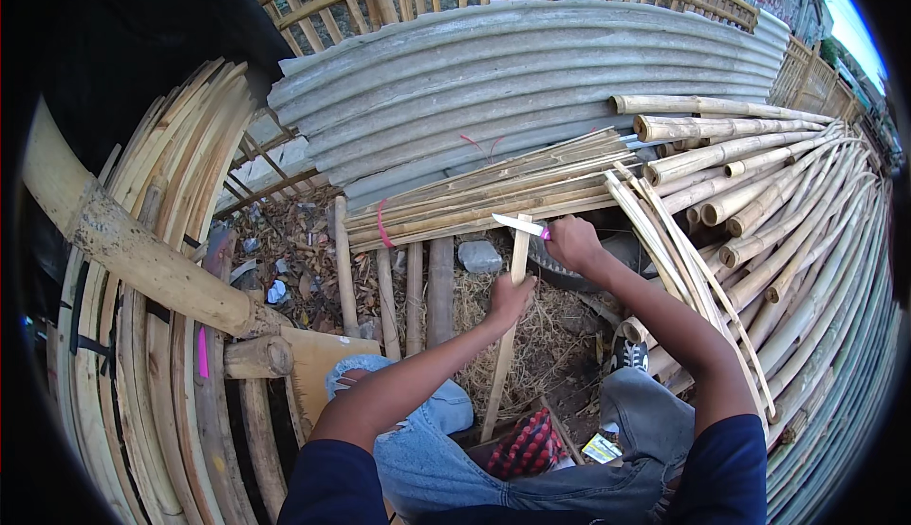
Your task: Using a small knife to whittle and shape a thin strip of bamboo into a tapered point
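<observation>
My left hand [512, 300] is closed around a flat bamboo strip [501, 373], which stands tilted between my knees with its lower end near the ground. In my right hand [573, 243] is a knife [517, 226] with a pale blade and a pink-and-white handle. The blade lies across the strip close to its upper end, pointing left. Whether the edge has entered the bamboo I cannot tell. Just beyond the knife rests a bundle of split bamboo strips [474, 193], bound with a pink tie [383, 223].
Bamboo poles [797, 231] fan out along the right, with loose strips [664, 240] leaning beside me. Long slats [161, 335] and a thick bamboo post [142, 240] stand at left. Corrugated metal sheet [531, 79] lies behind. A tire [579, 274] and a red-black woven item [527, 444] are low down.
</observation>
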